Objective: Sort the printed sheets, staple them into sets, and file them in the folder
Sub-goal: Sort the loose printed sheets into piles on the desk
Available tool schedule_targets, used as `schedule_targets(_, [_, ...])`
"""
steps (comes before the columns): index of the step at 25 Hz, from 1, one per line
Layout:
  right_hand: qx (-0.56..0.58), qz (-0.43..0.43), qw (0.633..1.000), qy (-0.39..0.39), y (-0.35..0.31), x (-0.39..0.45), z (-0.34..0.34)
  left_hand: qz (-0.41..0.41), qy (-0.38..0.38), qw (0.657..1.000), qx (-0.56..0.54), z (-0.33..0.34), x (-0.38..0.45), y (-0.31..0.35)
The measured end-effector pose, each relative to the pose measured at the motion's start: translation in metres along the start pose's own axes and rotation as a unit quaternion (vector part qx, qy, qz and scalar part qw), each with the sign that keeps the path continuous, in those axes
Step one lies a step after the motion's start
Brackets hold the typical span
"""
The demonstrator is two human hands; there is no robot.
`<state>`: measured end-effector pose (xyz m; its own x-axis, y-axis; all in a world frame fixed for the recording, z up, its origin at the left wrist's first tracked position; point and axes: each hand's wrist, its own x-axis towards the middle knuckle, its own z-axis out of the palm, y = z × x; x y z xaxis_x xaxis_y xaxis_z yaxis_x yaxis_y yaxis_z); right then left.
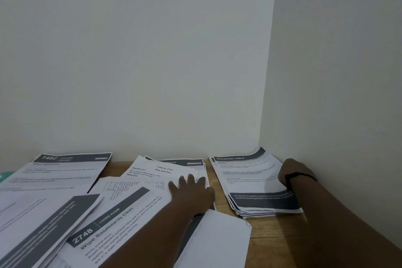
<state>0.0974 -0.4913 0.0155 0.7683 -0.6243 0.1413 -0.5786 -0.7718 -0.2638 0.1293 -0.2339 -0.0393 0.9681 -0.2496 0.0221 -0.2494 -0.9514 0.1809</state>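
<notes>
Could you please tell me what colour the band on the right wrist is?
Black; the thin wrist band shows best in the head view.

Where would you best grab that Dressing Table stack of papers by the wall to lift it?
Probably by its near short edge, coming from the front. The Dressing Table stack sits tight in the wall corner, and the right hand already holds its right edge. The near edges fan out over the wooden table, so fingers could slip under.

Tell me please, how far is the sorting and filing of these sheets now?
Early stage. Done: one squared stack headed "Dressing Table" lies by the wall corner, the right hand at its edge. In hand: the left hand lies flat on loose sheets still fanned out unsorted. Left: stapling and filing; no stapler shows.
</notes>
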Motion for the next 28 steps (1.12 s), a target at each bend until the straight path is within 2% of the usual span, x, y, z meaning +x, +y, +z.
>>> schedule_targets(3, [-0.067,-0.021,0.997,-0.006,-0.003,-0.004,0.002,0.0,-0.004,1.0,-0.003,0.0,-0.001,0.0])
schedule_targets(6, [-0.1,-0.034,0.994,-0.022,-0.002,-0.008,0.003,0.014,0.028,0.999,-0.011,-0.013,-0.002,0.004])
schedule_targets(8, [-0.106,-0.027,0.994,-0.022,-0.003,-0.016,0.002,0.035,0.052,0.993,-0.098,-0.032,-0.004,0.01])
schedule_targets(11, [-0.141,-0.018,0.99,0.024,-0.012,-0.031,-0.008,0.088,0.06,0.969,-0.222,-0.077,-0.017,0.017])
schedule_targets(14, [-0.064,-0.119,0.99,0.039,-0.04,-0.054,-0.028,0.12,0.07,0.97,-0.2,-0.127,-0.041,0.0])
schedule_targets(17, [0.034,-0.278,0.959,-0.052,-0.084,-0.1,-0.03,0.097,0.093,0.975,-0.18,-0.156,-0.071,-0.05])
schedule_targets(20, [0.044,-0.357,0.922,-0.145,-0.122,-0.151,-0.011,0.06,0.065,0.981,-0.173,-0.149,-0.096,-0.123])
schedule_targets(24, [0.018,-0.326,0.918,-0.227,-0.152,-0.169,0.02,-0.04,0.021,0.962,-0.268,-0.123,-0.125,-0.198])
schedule_targets(28, [0.004,-0.306,0.919,-0.247,-0.163,-0.165,0.024,-0.094,0.02,0.898,-0.428,-0.104,-0.131,-0.234])
